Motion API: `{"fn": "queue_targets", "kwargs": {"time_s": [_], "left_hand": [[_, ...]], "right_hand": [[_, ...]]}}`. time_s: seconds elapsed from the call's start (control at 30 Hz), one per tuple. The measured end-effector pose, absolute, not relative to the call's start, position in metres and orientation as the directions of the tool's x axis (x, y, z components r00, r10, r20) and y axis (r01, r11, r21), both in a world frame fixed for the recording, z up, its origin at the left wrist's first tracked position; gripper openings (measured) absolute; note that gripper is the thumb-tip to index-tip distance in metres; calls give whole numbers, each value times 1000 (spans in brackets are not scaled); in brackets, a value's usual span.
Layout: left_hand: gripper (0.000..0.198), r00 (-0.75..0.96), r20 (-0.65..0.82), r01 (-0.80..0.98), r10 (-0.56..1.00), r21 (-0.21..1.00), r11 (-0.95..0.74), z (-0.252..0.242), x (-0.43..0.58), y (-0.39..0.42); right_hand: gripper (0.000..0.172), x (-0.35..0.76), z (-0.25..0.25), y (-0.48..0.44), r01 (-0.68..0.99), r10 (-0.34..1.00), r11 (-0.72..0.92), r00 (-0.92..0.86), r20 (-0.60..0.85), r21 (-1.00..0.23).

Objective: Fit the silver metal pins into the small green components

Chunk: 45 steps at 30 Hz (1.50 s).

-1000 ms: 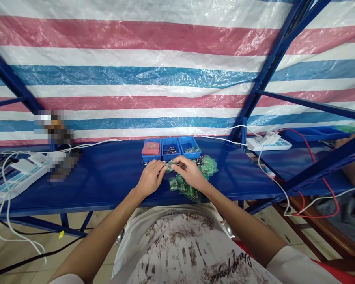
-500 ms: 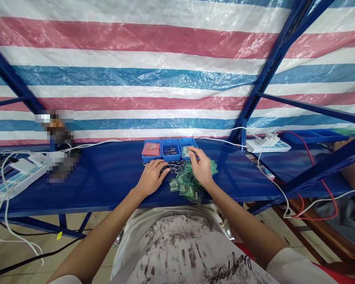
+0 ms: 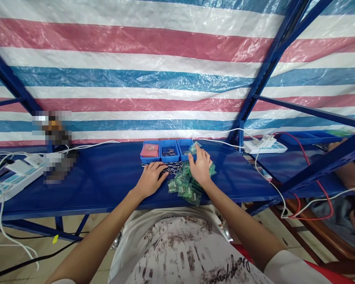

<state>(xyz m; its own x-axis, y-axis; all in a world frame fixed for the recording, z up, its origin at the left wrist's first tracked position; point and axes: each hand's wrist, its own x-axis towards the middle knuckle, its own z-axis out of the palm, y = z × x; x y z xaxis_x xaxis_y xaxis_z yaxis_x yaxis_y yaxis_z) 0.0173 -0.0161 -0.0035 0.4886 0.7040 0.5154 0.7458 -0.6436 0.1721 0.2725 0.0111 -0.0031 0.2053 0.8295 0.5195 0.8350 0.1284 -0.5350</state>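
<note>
My left hand (image 3: 150, 179) rests on the table, fingers laid loosely over the near edge of a pile of small dark metal pins or screws (image 3: 174, 168), thumb apart. Between the fingertips of my right hand (image 3: 200, 167) is a small clear green-tinted plastic bag (image 3: 193, 148), held above the right end of the right blue bin (image 3: 182, 148). Under and beside that wrist lies a heap of similar green bags (image 3: 185, 187) with small metal parts inside. The middle bin (image 3: 169, 157) contains loose dark metal pieces. A pink packet (image 3: 149, 150) sits in the left bin (image 3: 149, 160).
The blue table (image 3: 106, 177) runs along a striped plastic sheet (image 3: 136, 79). White power strips with cables stand at left (image 3: 20, 177) and right (image 3: 264, 144). A blue frame post (image 3: 254, 86) rises behind. Another person's arm (image 3: 350, 169) is at far right.
My right hand has raised the small bag from inside the right bin to above its right edge. My left hand stays in about the same place.
</note>
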Motion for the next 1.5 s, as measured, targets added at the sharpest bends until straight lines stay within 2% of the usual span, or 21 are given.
{"fn": "queue_targets", "kwargs": {"time_s": [0.23, 0.4, 0.53, 0.63, 0.7, 1.07, 1.23, 1.3, 1.4, 1.5], "left_hand": [[40, 358, 655, 825, 666, 112, -554, -10, 17, -14], [48, 366, 527, 863, 767, 117, -491, -10, 17, -15], [49, 388, 441, 873, 809, 106, -476, -6, 17, -17], [46, 400, 434, 867, 808, 108, -487, -5, 17, -17], [45, 402, 433, 864, 807, 113, -491, -6, 17, -17], [42, 408, 440, 851, 800, 134, -508, -8, 17, -15], [38, 418, 516, 803, 747, 175, -570, 0, 18, -20], [37, 480, 536, 731, 694, 193, -654, 6, 20, -24], [38, 633, 489, 592, 601, 195, -782, 13, 22, -29], [37, 697, 443, 533, 564, 207, -821, 16, 24, -32]], "right_hand": [[58, 267, -9, 11, 907, 824, 119, 137, 550, -404], [45, 263, 0, 3, 918, 765, 214, 54, 642, -333], [38, 262, 6, -2, 863, 740, 451, -221, 635, -226], [35, 262, 4, -2, 756, 702, 638, -495, 512, -145], [33, 262, 1, 0, 718, 682, 686, -575, 452, -122], [27, 264, -5, 6, 720, 695, 679, -566, 443, -144], [24, 263, -5, 6, 732, 692, 670, -557, 459, -122], [22, 263, -4, 6, 748, 695, 657, -550, 463, -98], [20, 261, -5, 6, 780, 701, 624, -536, 470, -42], [20, 259, -8, 5, 818, 709, 575, -510, 487, 20]]}}
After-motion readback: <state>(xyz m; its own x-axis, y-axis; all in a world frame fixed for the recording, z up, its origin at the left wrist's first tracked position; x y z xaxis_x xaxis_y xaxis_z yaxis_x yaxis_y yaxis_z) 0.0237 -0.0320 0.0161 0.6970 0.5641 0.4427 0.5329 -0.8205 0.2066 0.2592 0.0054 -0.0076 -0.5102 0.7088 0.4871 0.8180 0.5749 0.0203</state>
